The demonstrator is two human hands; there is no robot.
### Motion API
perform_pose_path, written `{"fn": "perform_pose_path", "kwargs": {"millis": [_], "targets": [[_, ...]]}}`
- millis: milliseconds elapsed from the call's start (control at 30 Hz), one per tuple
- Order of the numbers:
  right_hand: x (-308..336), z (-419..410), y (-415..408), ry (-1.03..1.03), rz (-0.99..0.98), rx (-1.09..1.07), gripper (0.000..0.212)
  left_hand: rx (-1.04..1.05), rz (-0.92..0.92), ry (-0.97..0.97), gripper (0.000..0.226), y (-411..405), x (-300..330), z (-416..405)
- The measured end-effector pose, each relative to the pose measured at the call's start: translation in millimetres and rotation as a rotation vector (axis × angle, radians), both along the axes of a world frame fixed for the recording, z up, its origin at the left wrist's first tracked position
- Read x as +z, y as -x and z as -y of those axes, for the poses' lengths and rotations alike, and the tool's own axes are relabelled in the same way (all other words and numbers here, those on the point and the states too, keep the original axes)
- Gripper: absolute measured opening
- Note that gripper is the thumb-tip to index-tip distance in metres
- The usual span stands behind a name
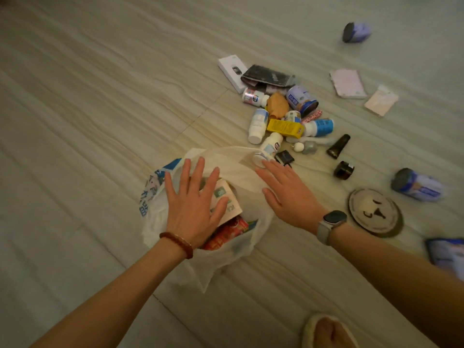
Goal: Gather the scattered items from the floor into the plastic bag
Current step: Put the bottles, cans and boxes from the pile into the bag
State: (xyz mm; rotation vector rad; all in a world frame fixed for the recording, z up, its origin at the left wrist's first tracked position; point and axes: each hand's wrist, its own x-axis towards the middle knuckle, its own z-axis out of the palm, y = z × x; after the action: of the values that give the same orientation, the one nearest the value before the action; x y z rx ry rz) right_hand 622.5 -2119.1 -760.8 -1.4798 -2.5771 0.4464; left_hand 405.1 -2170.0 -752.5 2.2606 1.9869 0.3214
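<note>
Plastic bag (pixel 160 222) on floor (pixel 75 121), mouth slack, few boxes inside. Left hand (pixel 194 209) flat, fingers spread over bag contents; right hand (pixel 288 194) released, hovering at bag's far rim near white bottle (pixel 268 149). Risk: rim collapsing, bottle rolling off beyond bag. Blue print on bag unreadable; labels blurred.

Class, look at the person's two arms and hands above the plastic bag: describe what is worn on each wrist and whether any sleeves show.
Both forearms are bare, with no sleeves in view. The left hand has a bracelet of dark reddish-brown round beads on its wrist. The right hand has a smartwatch with a dark rounded-rectangle face on a pale grey strap. No rings or gloves show.
</note>
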Motion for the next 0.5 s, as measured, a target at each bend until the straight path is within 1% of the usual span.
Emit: {"fn": "perform_pose_path", "kwargs": {"millis": [67, 133, 200, 300, 367, 433, 500], "targets": [[9.5, 9.3, -29.7, 0.006, -0.067, -0.143, 0.045, -0.142, 0.018, -0.073, 0.056, -33.3, 13.7, -10.4], [13.4, 20.1, -71.3, 0.016, -0.079, -0.271, 0.042, -0.304, 0.021, -0.081, 0.052, -66.8, 19.9, -18.1], [11.5, 31.4, -121.6, 0.041, -0.047, -0.404, 0.039, -0.466, -0.002, -0.039, 0.050, -98.6, 18.8, -22.0], [1.9, 31.5, -189.0, 0.156, -0.030, -0.719, 0.035, -0.630, 0.001, 0.096, 0.053, -147.5, 4.7, -28.1], [-14.0, 25.4, -217.1, 0.251, -0.009, -0.863, 0.036, -0.670, 0.038, 0.238, 0.053, -181.3, -10.9, -28.1], [-34.7, 20.6, -229.2, 0.328, 0.014, -0.923, 0.040, -0.665, 0.070, 0.361, 0.056, -209.1, -28.2, -24.2], [-52.9, 17.3, -231.9, 0.358, 0.029, -1.038, 0.054, -0.646, 0.085, 0.454, 0.063, -231.6, -47.5, -20.5]]}}
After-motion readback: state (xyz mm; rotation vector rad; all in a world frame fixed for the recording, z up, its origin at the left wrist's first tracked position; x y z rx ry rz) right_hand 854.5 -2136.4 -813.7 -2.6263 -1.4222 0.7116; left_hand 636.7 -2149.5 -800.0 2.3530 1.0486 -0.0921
